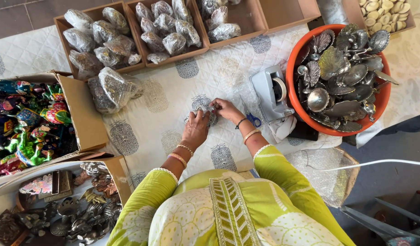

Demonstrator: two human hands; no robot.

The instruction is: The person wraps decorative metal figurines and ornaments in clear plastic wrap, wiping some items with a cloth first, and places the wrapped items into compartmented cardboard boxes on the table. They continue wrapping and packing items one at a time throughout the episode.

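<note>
Wrapping step in hand. Your left hand (196, 129) presses flat on a small clear-wrapped metal piece (202, 109) on the quilted cloth (173, 91); your right hand (226, 109) pinches its wrap. The piece lies just left of the tape dispenser (271, 93). Sealing it would likely call for tape from there; the blue scissors (253, 120) lie between.

We are seeing even, soft daylight falling across the whole scene, with only faint shadows lying under the hands. Glare is glinting off the metal pieces in the orange tub (293, 68) at two o'clock. Edges are bowing slightly from wide-angle distortion, and corners are softening.
</note>
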